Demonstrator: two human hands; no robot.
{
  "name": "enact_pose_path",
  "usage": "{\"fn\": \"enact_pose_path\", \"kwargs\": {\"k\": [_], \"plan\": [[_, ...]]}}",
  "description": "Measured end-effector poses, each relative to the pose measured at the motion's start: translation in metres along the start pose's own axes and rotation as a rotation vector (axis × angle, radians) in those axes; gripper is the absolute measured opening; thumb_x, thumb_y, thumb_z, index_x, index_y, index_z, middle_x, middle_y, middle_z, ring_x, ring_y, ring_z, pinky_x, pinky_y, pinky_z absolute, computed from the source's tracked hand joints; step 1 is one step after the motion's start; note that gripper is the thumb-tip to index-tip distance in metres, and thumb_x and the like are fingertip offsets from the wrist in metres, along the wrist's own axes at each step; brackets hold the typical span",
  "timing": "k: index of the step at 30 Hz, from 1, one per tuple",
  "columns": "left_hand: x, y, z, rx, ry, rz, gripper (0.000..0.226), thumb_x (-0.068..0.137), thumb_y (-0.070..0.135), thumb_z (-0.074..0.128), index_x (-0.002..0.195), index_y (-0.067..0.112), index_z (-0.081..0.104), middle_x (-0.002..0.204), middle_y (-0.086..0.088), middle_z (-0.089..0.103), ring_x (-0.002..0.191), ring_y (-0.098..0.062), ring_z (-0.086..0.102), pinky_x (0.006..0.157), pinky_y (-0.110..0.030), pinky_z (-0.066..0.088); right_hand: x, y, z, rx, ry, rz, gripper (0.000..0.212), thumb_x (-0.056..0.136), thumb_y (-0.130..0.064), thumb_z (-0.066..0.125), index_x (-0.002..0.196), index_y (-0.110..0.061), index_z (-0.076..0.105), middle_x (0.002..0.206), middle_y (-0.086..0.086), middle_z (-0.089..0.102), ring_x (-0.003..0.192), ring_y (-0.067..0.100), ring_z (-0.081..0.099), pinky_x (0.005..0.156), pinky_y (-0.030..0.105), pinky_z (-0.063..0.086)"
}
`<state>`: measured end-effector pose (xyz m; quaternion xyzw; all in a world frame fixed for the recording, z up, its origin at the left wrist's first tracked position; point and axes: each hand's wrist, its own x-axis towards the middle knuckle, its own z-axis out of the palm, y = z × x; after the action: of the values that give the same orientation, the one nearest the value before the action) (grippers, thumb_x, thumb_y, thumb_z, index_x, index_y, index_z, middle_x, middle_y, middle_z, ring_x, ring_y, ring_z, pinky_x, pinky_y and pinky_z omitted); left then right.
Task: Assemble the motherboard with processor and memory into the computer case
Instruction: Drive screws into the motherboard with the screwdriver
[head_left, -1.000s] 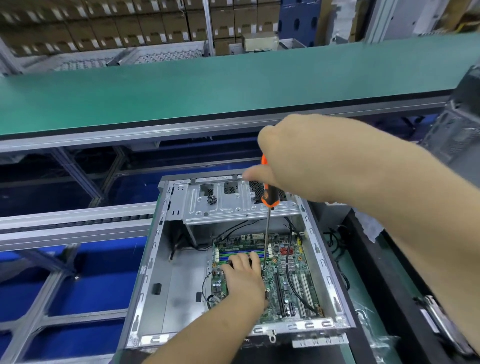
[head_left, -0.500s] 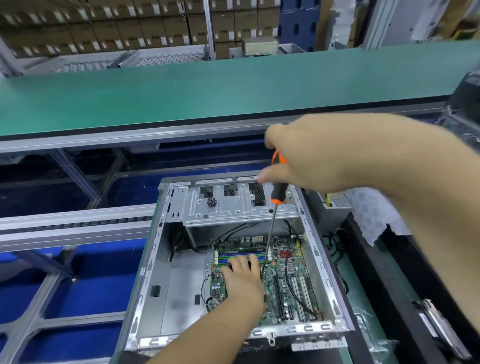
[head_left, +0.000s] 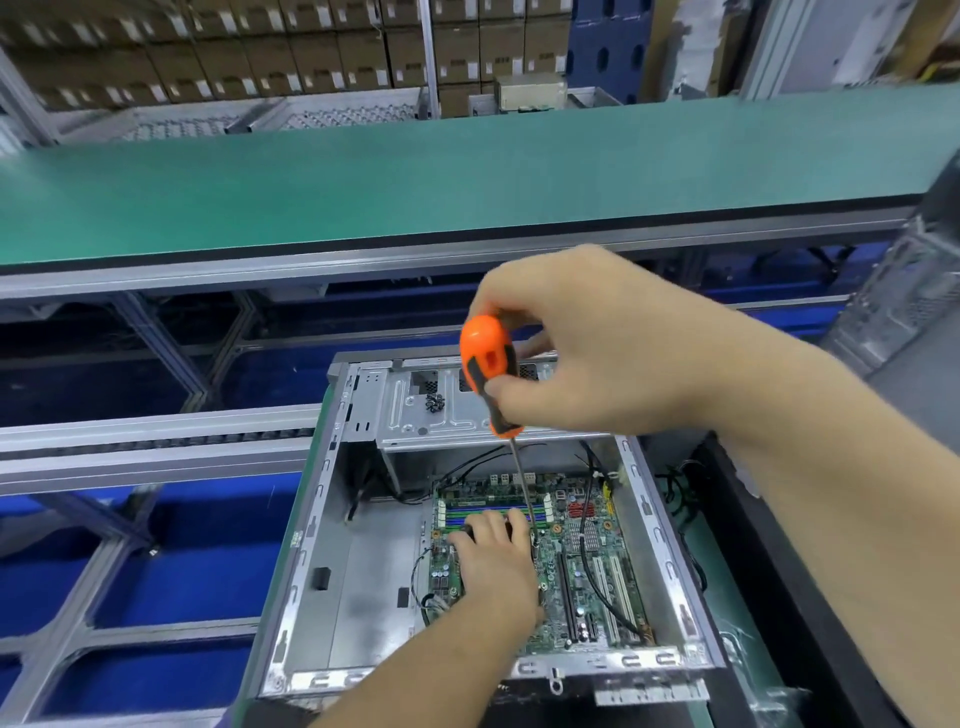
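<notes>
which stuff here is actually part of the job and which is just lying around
In use:
- computer case
- motherboard, lying in the case
- screwdriver, held by the right hand
- left hand, resting on the motherboard
- small heap of screws on the case's metal bracket

Lying about:
- green bench
- stacked cardboard boxes
- second case at the right edge

No legible text, labels or numbers anywhere in view.

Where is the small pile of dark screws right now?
In the head view, the small pile of dark screws lies on the grey metal drive bracket at the far end of the open computer case, just left of the orange-handled screwdriver.
</notes>
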<state>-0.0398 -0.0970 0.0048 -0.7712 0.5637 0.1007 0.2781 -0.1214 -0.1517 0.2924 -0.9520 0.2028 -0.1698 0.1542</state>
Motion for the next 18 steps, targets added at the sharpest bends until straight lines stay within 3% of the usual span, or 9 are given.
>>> {"fn": "enact_pose_path", "kwargs": {"k": [3, 5, 7, 11, 13, 16, 18], "plan": [[0.0, 0.0, -0.001, 0.001, -0.013, 0.013, 0.12, 0.083, 0.07, 0.059, 0.154, 0.008, -0.015, 0.149, -0.024, 0.019, 0.137, -0.045, 0.021, 0.106, -0.062, 0.029, -0.004, 0.013, 0.011, 0.501, 0.019, 0.063, 0.023, 0.083, -0.006, 0.065, 0.104, -0.015, 0.062, 0.089, 0.009, 0.073, 0.085, 0.028, 0.071, 0.077, 0.047, 0.06], [0.0, 0.0, 0.0, -0.002, -0.018, 0.012, 0.12, 0.083, 0.069, 0.059, 0.154, 0.008, -0.015, 0.15, -0.024, 0.018, 0.138, -0.046, 0.021, 0.107, -0.063, 0.029, -0.008, 0.018, 0.019, 0.744, 0.05, 0.073, 0.049, 0.091, 0.007, 0.057, 0.128, -0.025, 0.054, 0.096, 0.024, 0.068, 0.091, 0.041, 0.068, 0.082, 0.053, 0.059], [0.001, 0.0, 0.0, -0.007, -0.024, 0.01, 0.12, 0.083, 0.069, 0.06, 0.155, 0.009, -0.015, 0.154, -0.024, 0.015, 0.139, -0.045, 0.019, 0.107, -0.063, 0.028, -0.009, 0.02, 0.025, 0.744, 0.112, 0.02, 0.063, 0.095, 0.008, 0.055, 0.139, -0.036, 0.046, 0.1, 0.027, 0.064, 0.094, 0.043, 0.067, 0.088, 0.052, 0.057], [0.003, 0.001, 0.001, -0.009, -0.033, 0.008, 0.123, 0.081, 0.071, 0.061, 0.155, 0.009, -0.016, 0.157, -0.023, 0.012, 0.141, -0.045, 0.017, 0.108, -0.063, 0.027, -0.005, 0.03, 0.029, 0.754, 0.249, 0.033, 0.042, 0.088, 0.009, 0.066, 0.124, -0.011, 0.061, 0.114, 0.012, 0.069, 0.107, 0.023, 0.07, 0.094, 0.038, 0.058], [0.003, 0.0, 0.001, -0.005, -0.033, 0.008, 0.124, 0.081, 0.072, 0.061, 0.155, 0.008, -0.016, 0.157, -0.023, 0.011, 0.141, -0.045, 0.017, 0.108, -0.063, 0.026, -0.005, 0.031, 0.03, 0.758, 0.25, 0.034, 0.042, 0.088, 0.01, 0.066, 0.123, -0.013, 0.061, 0.118, 0.007, 0.069, 0.111, 0.016, 0.069, 0.096, 0.036, 0.057], [0.002, 0.0, 0.0, 0.001, -0.037, 0.01, 0.125, 0.081, 0.072, 0.06, 0.154, 0.007, -0.017, 0.157, -0.024, 0.011, 0.142, -0.046, 0.016, 0.109, -0.064, 0.026, -0.01, 0.028, 0.037, 0.593, 0.32, -0.005, 0.054, 0.091, 0.003, 0.067, 0.133, -0.03, 0.056, 0.105, 0.002, 0.065, 0.098, 0.02, 0.066, 0.086, 0.04, 0.058], [0.001, 0.0, -0.001, -0.001, -0.031, 0.006, 0.125, 0.081, 0.071, 0.062, 0.154, 0.007, -0.017, 0.155, -0.024, 0.013, 0.14, -0.045, 0.017, 0.109, -0.063, 0.026, -0.012, 0.023, 0.045, 0.433, 0.39, -0.04, 0.052, 0.092, -0.003, 0.067, 0.136, -0.028, 0.057, 0.097, 0.007, 0.058, 0.089, 0.026, 0.058, 0.075, 0.042, 0.054]]}}
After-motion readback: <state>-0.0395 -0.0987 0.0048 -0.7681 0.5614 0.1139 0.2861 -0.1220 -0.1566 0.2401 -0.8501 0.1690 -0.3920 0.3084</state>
